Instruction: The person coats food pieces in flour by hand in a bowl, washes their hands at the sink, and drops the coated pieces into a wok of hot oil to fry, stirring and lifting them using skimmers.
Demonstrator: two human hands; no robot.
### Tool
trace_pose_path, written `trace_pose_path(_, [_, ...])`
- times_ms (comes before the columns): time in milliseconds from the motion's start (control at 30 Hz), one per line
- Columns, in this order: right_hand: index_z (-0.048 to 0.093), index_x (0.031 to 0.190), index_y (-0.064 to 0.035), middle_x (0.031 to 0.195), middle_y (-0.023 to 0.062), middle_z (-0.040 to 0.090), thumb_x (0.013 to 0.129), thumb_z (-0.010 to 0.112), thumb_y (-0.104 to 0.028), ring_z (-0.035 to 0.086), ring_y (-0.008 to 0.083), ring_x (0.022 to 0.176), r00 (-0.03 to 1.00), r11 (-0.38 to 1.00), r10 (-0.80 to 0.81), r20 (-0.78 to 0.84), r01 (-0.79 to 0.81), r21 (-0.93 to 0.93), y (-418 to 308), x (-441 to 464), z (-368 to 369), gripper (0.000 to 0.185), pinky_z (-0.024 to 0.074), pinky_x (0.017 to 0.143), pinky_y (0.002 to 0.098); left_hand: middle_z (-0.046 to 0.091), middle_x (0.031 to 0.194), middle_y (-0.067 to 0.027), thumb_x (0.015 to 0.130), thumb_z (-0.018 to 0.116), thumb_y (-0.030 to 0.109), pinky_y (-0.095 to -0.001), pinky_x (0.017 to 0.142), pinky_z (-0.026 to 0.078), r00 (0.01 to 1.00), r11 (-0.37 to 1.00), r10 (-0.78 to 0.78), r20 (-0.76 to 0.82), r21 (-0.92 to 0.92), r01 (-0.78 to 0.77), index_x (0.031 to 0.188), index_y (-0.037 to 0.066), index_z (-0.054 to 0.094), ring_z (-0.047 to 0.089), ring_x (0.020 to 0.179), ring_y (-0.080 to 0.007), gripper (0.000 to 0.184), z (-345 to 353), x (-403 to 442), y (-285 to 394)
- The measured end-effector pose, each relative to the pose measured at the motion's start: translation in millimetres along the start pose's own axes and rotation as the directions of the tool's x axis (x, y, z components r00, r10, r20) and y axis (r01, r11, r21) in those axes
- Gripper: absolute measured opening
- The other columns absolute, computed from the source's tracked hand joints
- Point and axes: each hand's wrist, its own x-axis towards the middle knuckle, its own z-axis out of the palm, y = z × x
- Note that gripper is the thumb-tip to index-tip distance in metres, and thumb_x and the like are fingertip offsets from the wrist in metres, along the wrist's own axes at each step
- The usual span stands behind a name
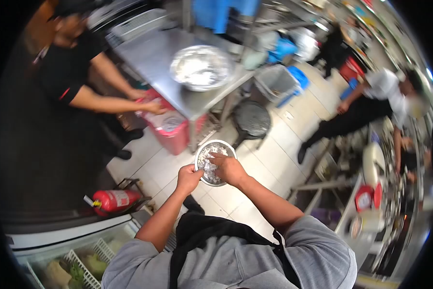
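A round metal bowl [197, 155] with white, crumbly or flaky contents [208, 169] is held out in front of my body. My left hand [189, 179] grips its left rim, thumb over the edge. Inside the bowl, my right hand [229, 169] reaches in from the right with fingers stretched over the white contents. Some fingertips are hard to make out through the blur. What the white stuff is, I cannot tell.
A steel table [151, 62] ahead bears a large metal bowl [200, 67] of white material. At left a person [57, 82] reaches into a red bin [170, 132]. A black stool [251, 119], grey bin [275, 83], fire extinguisher [115, 201] and another person [387, 94] stand around.
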Motion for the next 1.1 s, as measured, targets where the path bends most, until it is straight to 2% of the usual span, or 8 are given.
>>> trace_pose_path(200, [0.047,0.126,-0.0145,0.123,0.0176,0.046,0.053,0.077,-0.016,0.045,0.0344,0.113,0.897,0.878,0.255,-0.361,-0.371,-0.301,47,-265,-122,0.079,0.0438,0.090,0.0422,0.050,0.057,0.0044,0.073,0.057,0.003,-0.0228,0.045,0.033,0.894,0.995,0.060,0.444,0.044,-0.088,0.061,0.003,0.056,0.040,0.049,-0.0036,0.012,224,-126,43])
trace_pose_path(300, [0.050,0.121,-0.0128,0.116,0.0187,0.049,0.055,0.076,-0.016,0.048,0.0352,0.106,0.790,0.744,0.471,-0.393,-0.595,-0.304,64,-394,-165,0.071,0.0470,0.085,0.0427,0.051,0.058,0.0041,0.073,0.056,0.000,-0.0221,0.045,0.033,0.729,0.995,0.020,0.684,0.056,-0.079,0.062,0.003,0.056,0.040,0.049,-0.0033,0.012,340,-191,43])
trace_pose_path(433, [0.060,0.106,-0.0087,0.106,0.0144,0.057,0.060,0.069,-0.011,0.055,0.0325,0.101,0.535,0.619,0.679,-0.503,-0.786,-0.001,92,-573,-192,0.046,0.0467,0.085,0.0400,0.060,0.070,-0.0019,0.076,0.054,0.001,-0.0245,0.051,0.045,0.399,0.971,-0.239,0.885,0.215,0.105,0.073,0.002,0.059,0.055,0.057,-0.0088,0.006,472,-298,31])
trace_pose_path(600, [0.067,0.098,-0.0024,0.103,0.0166,0.063,0.060,0.069,-0.010,0.059,0.0301,0.097,0.192,0.378,0.810,-0.554,-0.893,0.243,68,-730,-218,0.039,0.0467,0.087,0.0359,0.063,0.081,-0.0049,0.079,0.051,0.004,-0.0321,0.065,0.055,0.101,0.917,-0.399,0.912,0.397,0.038,0.087,0.003,0.059,0.062,0.070,-0.0144,0.011,590,-409,3])
trace_pose_path(733, [0.063,0.105,-0.0017,0.108,0.0166,0.061,0.061,0.073,-0.017,0.058,0.0305,0.102,0.069,0.290,0.762,-0.644,-0.925,0.245,32,-825,-220,0.048,0.0455,0.091,0.0349,0.063,0.084,-0.0063,0.080,0.050,0.004,-0.0323,0.068,0.056,-0.086,0.913,-0.405,0.910,0.408,0.013,0.088,0.002,0.059,0.063,0.074,-0.0156,0.012,655,-493,-4])
trace_pose_path(800, [0.055,0.119,-0.0032,0.121,0.0217,0.054,0.061,0.075,-0.023,0.053,0.0322,0.110,-0.223,0.066,0.872,-0.435,-0.828,0.557,12,-865,-232,0.065,0.0427,0.095,0.0338,0.064,0.085,-0.0087,0.079,0.051,0.003,-0.0321,0.069,0.056,-0.167,0.911,-0.406,0.898,0.413,0.004,0.089,0.000,0.059,0.064,0.075,-0.0169,0.013,678,-531,-4])
trace_pose_path(967, [0.045,0.129,-0.0080,0.121,0.0274,0.048,0.055,0.077,-0.032,0.050,0.0388,0.111,-0.472,-0.276,0.765,-0.439,-0.855,0.440,43,-932,-197,0.085,0.0436,0.093,0.0386,0.065,0.081,-0.0061,0.078,0.055,0.003,-0.0284,0.063,0.055,-0.303,0.904,-0.410,0.860,0.428,-0.006,0.085,0.001,0.063,0.063,0.069,-0.0134,0.011,722,-628,-24])
trace_pose_path(1100, [0.053,0.116,-0.0143,0.102,0.0204,0.056,0.060,0.073,-0.019,0.054,0.0359,0.104,-0.683,-0.432,0.555,-0.474,-0.724,0.538,60,-985,-194,0.059,0.0470,0.086,0.0415,0.063,0.075,-0.0042,0.077,0.056,0.003,-0.0278,0.060,0.053,-0.415,0.917,-0.378,0.828,0.396,-0.044,0.076,0.001,0.063,0.061,0.066,-0.0115,0.007,772,-676,-62])
